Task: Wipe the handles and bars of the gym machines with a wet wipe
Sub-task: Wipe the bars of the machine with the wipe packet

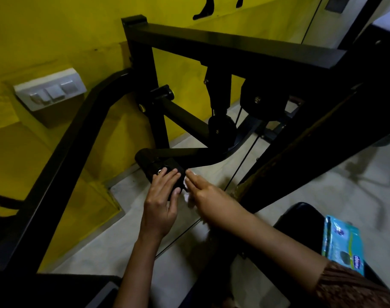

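A yellow wall point(56, 30) fills the upper left, and in front of it stands the black gym machine point(234, 47), its square top beam running across the view and a thick curved bar point(78, 134) sloping down along the left side. Pale floor point(127, 241) shows beneath the frame. A round pulley point(262, 101) hangs under the beam, and a thin cable point(240, 161) runs down from it toward the floor. At the lower right a black padded seat point(300, 216) carries a blue wipes packet point(342, 243), which lies near the seat's right edge, partly behind a brown ribbed sleeve point(349, 285). A white switch panel point(49, 88) sits on the wall at the left. Low in the middle of the machine, a short black handle point(165, 165) juts from a bent arm, above the floor. The left hand point(161, 203) lies on the handle's near end with its fingers fairly straight and spread across the top, the thumb along the side. The right hand point(202, 194) holds a white wet wipe point(186, 185) bunched under its fingers, pressed against the handle's right side, just beside the left hand's thumb.
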The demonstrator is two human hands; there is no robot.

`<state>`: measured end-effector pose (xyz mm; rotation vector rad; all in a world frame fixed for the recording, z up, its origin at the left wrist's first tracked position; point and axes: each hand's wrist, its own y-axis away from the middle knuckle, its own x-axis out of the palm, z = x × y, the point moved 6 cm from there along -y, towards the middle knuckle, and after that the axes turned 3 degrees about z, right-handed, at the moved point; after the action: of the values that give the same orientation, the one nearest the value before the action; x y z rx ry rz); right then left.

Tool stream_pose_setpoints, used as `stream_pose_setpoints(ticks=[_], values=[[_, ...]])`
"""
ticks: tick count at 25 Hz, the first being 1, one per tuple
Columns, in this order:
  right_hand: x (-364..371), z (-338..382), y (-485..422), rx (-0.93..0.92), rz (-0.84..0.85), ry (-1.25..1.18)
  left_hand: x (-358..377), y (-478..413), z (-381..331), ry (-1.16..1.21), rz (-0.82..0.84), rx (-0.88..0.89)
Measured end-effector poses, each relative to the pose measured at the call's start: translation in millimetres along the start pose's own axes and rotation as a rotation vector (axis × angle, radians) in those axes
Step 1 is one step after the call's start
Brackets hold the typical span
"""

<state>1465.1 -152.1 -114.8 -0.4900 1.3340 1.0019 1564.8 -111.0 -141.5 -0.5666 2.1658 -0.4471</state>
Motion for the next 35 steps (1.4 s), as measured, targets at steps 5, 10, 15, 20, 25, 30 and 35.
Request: stream_pose_setpoints(ticks=[5,10,15,20,25,30,35], values=[[6,-4,50,0.038,-0.188,0.049,9,10,-17,-0.191,0.027,0.171],[11,1,129,0.096,-0.418,0.114,33,41,-54,-0.038,0.042,0.174],[15,-5,181,0.185,-0.444,0.064,43,59,-93,0.000,0.009,0.232],[24,-12,228,0.217,-0.419,0.035,56,83,-132,0.089,0.036,0.263],[28,-12,267,0.206,-0.386,0.055,57,93,-143,0.132,0.011,0.278],[23,-27,298,0.297,-0.068,-0.062,58,92,-142,0.174,-0.024,0.251],[-9,-43,263,0.313,-0.133,-0.255,62,93,-140,0.198,-0.075,0.242]])
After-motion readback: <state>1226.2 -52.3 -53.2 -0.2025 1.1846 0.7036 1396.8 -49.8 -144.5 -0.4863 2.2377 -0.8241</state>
